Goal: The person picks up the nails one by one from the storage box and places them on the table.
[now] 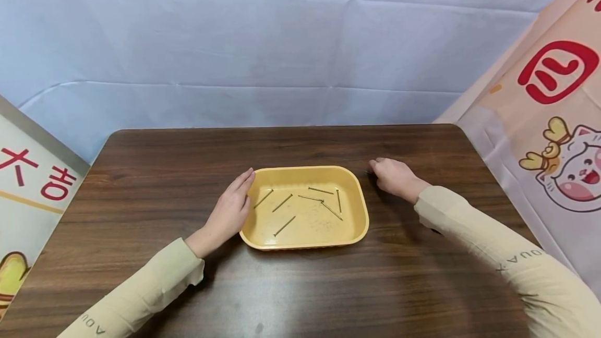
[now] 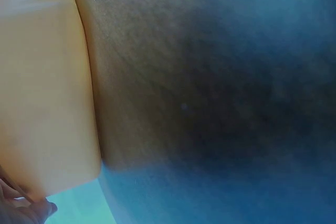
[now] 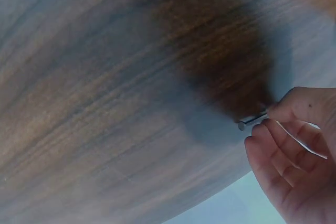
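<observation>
One yellow round-cornered tray (image 1: 300, 234) stands on one wood-grain table (image 1: 291, 296) and contains seven nails (image 1: 283, 203), lying loose on its floor. An eighth nail (image 3: 253, 121) is to the tray's right, pinched in the fingers of the right hand (image 1: 394, 176). At the tray's left rim, the left hand (image 1: 231, 208) rests, fingers straight and close together.

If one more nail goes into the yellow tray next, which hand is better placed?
The right hand, probably: it pinches a nail to the right of the yellow tray. The left hand rests against the tray's left edge, with no nail visible in it.
</observation>
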The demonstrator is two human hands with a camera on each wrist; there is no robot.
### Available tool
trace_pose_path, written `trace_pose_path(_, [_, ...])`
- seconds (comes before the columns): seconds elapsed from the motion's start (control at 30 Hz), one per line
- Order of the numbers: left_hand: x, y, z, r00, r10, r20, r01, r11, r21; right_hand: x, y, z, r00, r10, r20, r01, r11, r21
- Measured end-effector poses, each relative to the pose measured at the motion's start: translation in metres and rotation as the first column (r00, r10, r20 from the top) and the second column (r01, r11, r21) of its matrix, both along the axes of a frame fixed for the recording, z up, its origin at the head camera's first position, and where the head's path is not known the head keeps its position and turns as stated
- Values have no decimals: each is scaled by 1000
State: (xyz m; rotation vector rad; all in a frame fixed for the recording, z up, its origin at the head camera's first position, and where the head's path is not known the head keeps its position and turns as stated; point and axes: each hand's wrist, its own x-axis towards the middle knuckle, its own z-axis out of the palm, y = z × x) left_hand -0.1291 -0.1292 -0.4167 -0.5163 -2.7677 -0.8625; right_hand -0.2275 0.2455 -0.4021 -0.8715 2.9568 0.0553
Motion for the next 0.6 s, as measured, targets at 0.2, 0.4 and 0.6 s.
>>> trace_pose_path(0.2, [1,0,1,1000,2,-3,-2,1000,4,1,-2,10,1000,-3,0,3,1000,27])
trace_pose_path(0.4, [1,0,2,1000,-1,-3,1,1000,9,-1,-7,19,1000,1,25,-2,999,54])
trace_pose_path(0.6, [1,0,2,1000,-1,-5,1,1000,3,-2,-9,27,999,2,42,-5,998,68])
